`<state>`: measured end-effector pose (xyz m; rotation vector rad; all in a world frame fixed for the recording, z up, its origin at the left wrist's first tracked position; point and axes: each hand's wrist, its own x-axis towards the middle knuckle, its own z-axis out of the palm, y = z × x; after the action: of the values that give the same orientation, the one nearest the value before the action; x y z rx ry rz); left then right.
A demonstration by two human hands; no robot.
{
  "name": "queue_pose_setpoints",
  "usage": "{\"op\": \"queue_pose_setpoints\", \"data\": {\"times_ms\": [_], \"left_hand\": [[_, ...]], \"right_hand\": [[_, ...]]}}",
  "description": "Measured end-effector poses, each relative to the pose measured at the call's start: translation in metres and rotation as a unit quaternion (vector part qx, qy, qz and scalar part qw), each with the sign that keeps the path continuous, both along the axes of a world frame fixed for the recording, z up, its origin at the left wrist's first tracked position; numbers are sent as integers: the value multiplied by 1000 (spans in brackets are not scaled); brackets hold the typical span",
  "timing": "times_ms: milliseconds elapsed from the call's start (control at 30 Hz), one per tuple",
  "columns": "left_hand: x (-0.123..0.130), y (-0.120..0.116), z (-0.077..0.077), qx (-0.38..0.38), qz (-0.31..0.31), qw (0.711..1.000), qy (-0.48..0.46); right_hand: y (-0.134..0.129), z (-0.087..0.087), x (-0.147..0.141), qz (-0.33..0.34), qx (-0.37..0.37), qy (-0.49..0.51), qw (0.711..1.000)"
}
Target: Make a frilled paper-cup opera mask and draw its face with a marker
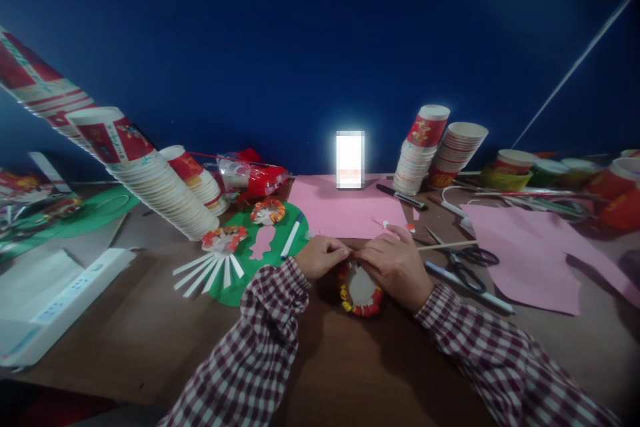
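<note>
Between my hands is a paper cup base ringed by red and yellow curled strips, its pale round bottom facing up. My left hand is closed, thumb and fingers pinching at the ring's far left edge. From the other side, my right hand is also closed on the far edge and covers the ring's upper right part. The fingertips nearly meet, and the exact bit of strip between them is hidden. To the left, a green sheet bears a similar cup ring, a pink fish-shaped cutout and a marker.
A cut cup with white strips overlaps the green sheet. Stacked paper cups lean at left; more cup stacks stand behind. Black scissors, a white pen and pink paper lie right. A power strip is far left.
</note>
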<state>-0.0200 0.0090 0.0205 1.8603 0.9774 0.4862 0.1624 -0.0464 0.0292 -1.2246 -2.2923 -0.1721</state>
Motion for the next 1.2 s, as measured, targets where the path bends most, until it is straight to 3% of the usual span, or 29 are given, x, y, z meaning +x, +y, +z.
{"op": "queue_pose_setpoints", "data": {"times_ms": [333,533,700,1200], "left_hand": [[2,-2,-3,-55,15,998,-26],[4,-5,0,-3,29,1000,5],[2,-3,1,24,-9,1000,5],[5,-6,7,-57,6,998,24]], "right_hand": [[-3,4,-1,-6,-7,-7,1000],[0,-1,0,-12,-6,-8,1000],[0,-2,-2,-14,-18,-5,1000],[-5,-2,-7,-23,0,-14,1000]]}}
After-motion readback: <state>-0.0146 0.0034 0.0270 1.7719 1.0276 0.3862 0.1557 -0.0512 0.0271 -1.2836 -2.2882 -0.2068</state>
